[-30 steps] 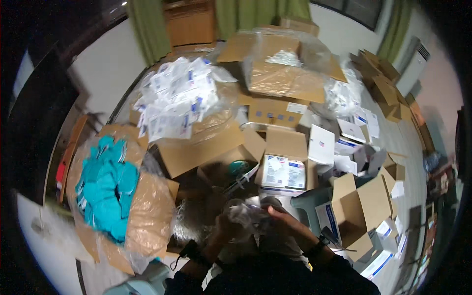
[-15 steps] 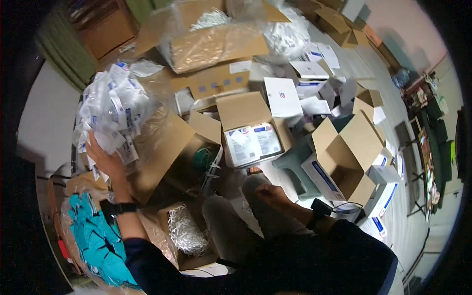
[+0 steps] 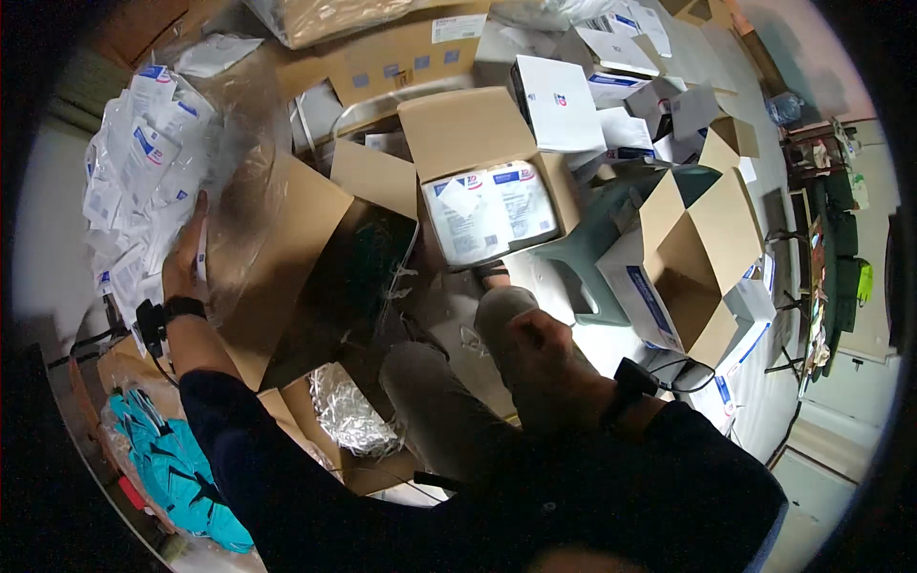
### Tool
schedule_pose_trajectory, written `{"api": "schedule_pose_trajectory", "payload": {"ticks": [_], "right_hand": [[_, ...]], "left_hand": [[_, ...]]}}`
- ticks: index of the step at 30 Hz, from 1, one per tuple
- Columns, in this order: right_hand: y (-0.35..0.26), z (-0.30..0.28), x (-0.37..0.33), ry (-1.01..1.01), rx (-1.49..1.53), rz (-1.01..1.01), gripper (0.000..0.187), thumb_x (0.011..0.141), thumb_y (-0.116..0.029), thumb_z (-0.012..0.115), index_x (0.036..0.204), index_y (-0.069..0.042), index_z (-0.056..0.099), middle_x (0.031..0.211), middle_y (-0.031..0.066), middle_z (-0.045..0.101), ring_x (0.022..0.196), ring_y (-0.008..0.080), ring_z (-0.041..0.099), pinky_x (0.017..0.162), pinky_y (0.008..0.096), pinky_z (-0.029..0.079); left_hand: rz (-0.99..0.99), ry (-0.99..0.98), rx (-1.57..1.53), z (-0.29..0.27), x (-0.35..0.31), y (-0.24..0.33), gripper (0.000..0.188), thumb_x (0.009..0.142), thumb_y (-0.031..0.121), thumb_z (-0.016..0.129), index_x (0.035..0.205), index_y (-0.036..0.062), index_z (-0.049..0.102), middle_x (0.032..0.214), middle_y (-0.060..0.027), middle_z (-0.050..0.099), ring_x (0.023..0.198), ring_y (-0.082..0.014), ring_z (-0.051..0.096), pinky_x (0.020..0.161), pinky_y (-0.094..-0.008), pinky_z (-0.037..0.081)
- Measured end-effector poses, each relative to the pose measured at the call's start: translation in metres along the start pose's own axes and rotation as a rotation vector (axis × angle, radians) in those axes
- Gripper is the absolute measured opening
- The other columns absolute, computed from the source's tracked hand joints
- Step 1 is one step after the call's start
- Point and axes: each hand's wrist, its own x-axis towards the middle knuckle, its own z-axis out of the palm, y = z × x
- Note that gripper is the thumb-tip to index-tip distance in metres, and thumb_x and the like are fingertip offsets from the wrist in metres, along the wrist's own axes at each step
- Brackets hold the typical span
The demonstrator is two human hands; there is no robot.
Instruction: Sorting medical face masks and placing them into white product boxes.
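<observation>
At the left, my left hand (image 3: pixel 184 256) reaches against the lower right side of a heap of small white packets (image 3: pixel 143 167) in a clear plastic bag. One digit is stretched upward along the packets; the other fingers are mostly hidden. My right hand (image 3: pixel 549 351) rests on my right knee, curled into a loose fist with nothing visible in it. Ahead of my knees, an open carton (image 3: pixel 468 124) holds two white printed packs (image 3: pixel 489 212) side by side. A deep open carton (image 3: pixel 277 258) stands between the packet heap and my legs, its inside dark.
To the right, an open carton (image 3: pixel 683 272) sits on a grey-green plastic stool (image 3: pixel 587 272). A box of white strips (image 3: pixel 353 415) is near my left leg, beside teal bagged goods (image 3: pixel 181 468). White boxes (image 3: pixel 559 105) and a large carton (image 3: pixel 401 72) stand farther back.
My view has shifted, lowering and tilting toward the near things. My left hand has moved from the packets' lower front to their right side. My right hand stays on my knee.
</observation>
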Motion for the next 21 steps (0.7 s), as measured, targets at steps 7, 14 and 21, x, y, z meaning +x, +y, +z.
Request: {"api": "schedule_pose_trajectory", "payload": {"ticks": [7, 14, 21], "right_hand": [[0.076, -0.006, 0.161, 0.112, 0.036, -0.26, 0.027, 0.091, -0.022, 0.063, 0.098, 0.003, 0.061, 0.086, 0.0147, 0.067, 0.081, 0.0239, 0.067, 0.073, 0.0323, 0.052], [0.06, 0.027, 0.235, 0.033, -0.05, -0.017, 0.081, 0.068, -0.034, 0.083, 0.122, 0.015, 0.048, 0.103, 0.0214, 0.066, 0.095, 0.0285, 0.065, 0.082, 0.0344, 0.053], [0.05, 0.023, 0.237, 0.033, -0.211, -0.022, 0.043, 0.066, -0.023, 0.085, 0.085, 0.007, 0.06, 0.074, 0.0118, 0.065, 0.069, 0.0199, 0.063, 0.061, 0.0312, 0.052]], "left_hand": [[0.113, 0.357, 0.463, -0.036, 0.042, -0.038, 0.088, 0.082, 0.067, 0.058, 0.135, -0.003, 0.047, 0.134, -0.0272, 0.05, 0.122, -0.0399, 0.05, 0.103, -0.0409, 0.038], [0.352, 0.803, 0.825, -0.008, -0.008, 0.004, 0.085, 0.069, 0.071, 0.067, 0.112, -0.0021, 0.061, 0.104, -0.0275, 0.064, 0.102, -0.0409, 0.062, 0.09, -0.0452, 0.047], [0.203, 0.477, 1.075, 0.013, -0.07, 0.064, 0.089, 0.07, 0.08, 0.055, 0.108, 0.0004, 0.067, 0.104, -0.0233, 0.068, 0.103, -0.0398, 0.063, 0.092, -0.0437, 0.046]]}}
